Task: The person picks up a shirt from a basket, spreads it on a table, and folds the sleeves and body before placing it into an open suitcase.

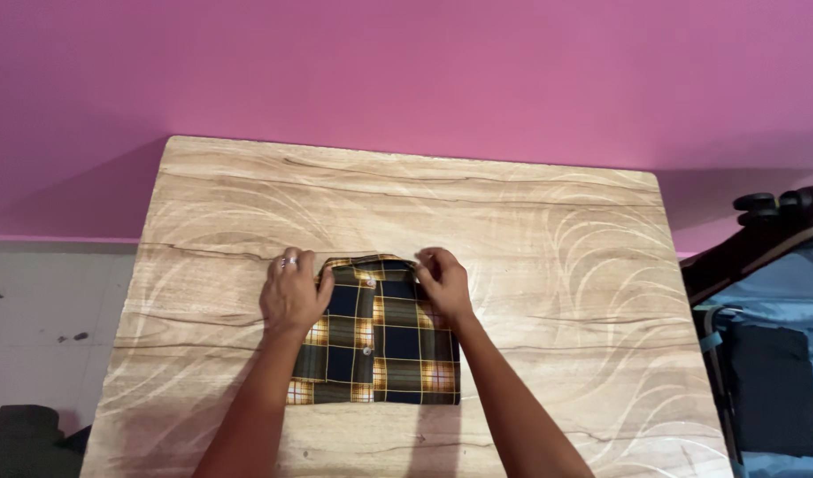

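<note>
Head view: my 2 hands rest on a folded plaid shirt (375,341) lying mid-table (557,265). My left hand (293,292) presses flat, fingers together, on its far left corner; my right hand (443,281) pinches the far right edge. Beyond stands a pink wall (406,71).

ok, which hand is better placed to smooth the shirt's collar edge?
Probably right: the right hand pinches the folded shirt at its far corner, while the left hand lies flat on its left edge.
</note>
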